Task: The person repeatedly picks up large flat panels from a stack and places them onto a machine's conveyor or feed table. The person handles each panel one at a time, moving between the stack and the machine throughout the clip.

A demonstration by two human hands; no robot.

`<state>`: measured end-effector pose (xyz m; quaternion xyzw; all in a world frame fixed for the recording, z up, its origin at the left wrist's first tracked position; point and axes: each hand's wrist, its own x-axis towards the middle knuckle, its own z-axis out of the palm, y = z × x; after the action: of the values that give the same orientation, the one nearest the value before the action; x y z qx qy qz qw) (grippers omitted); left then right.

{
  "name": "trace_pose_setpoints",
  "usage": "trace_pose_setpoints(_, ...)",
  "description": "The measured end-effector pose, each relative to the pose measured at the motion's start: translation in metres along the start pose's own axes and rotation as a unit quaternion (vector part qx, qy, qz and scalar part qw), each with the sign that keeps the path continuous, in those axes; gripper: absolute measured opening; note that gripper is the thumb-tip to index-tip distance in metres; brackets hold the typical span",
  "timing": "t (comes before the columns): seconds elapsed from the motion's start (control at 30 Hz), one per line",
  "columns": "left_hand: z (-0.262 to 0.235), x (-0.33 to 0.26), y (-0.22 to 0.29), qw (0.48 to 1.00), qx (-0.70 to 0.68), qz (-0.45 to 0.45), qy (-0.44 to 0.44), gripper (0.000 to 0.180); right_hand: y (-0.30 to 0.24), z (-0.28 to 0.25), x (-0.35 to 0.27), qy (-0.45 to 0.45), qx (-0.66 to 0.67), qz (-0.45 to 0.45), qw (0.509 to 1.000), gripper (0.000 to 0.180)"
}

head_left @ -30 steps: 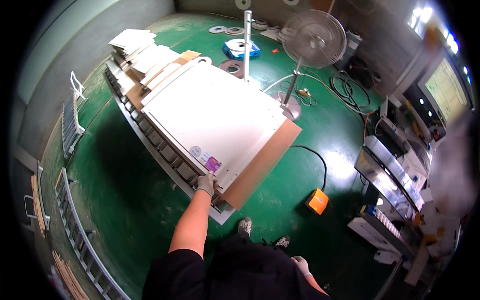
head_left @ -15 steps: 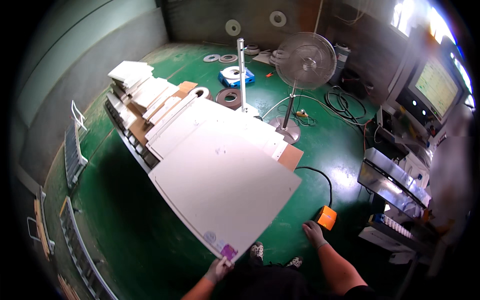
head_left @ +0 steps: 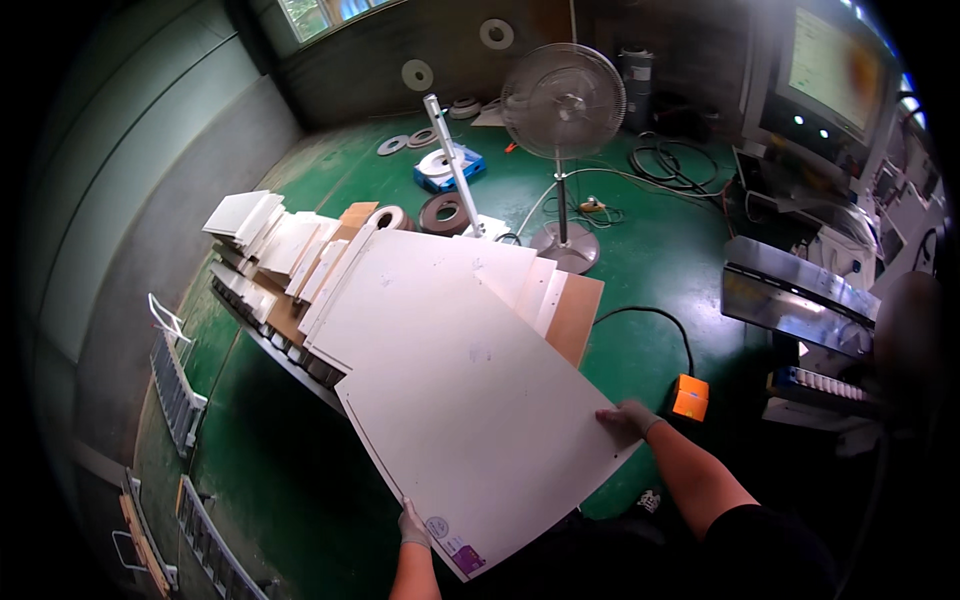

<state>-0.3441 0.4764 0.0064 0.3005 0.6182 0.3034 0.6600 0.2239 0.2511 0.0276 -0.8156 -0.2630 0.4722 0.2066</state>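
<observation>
A large white panel [head_left: 490,420], with a round stamp and a purple label at its near corner, slants across the middle in front of me. My left hand [head_left: 412,524] is closed on its left edge, close to the stamp. On its right edge my right hand [head_left: 628,418] grips, thumb lying on top and fingers partly out of sight beneath. Both hands look gloved. The panel's far end overlaps another white panel [head_left: 420,262] on the stack behind it.
Stacked white and brown boards [head_left: 290,245] fill a long low roller rack on the left. A standing fan [head_left: 565,110] and a white post [head_left: 452,165] rise beyond. An orange foot pedal [head_left: 690,398] lies at right, near a machine with a screen [head_left: 832,70]. Ladder-like racks [head_left: 178,385] stand left.
My right hand, open and off the panel before, now holds its right edge. My left hand has shifted up along the left edge from the near corner. The panel has turned and come nearer.
</observation>
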Motion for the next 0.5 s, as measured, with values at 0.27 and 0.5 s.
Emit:
trace_pose_setpoints(0.27,0.052,0.018,-0.004,0.995,-0.094,0.021,0.005,0.069,0.046,-0.007,-0.116,0.176,-0.012,-0.006,0.984,0.070)
trace_pose_setpoints(0.5,0.155,0.038,0.017,0.983,-0.061,0.052,-0.164,0.065,0.079,0.000,-0.239,0.338,0.161,0.061,0.925,0.067)
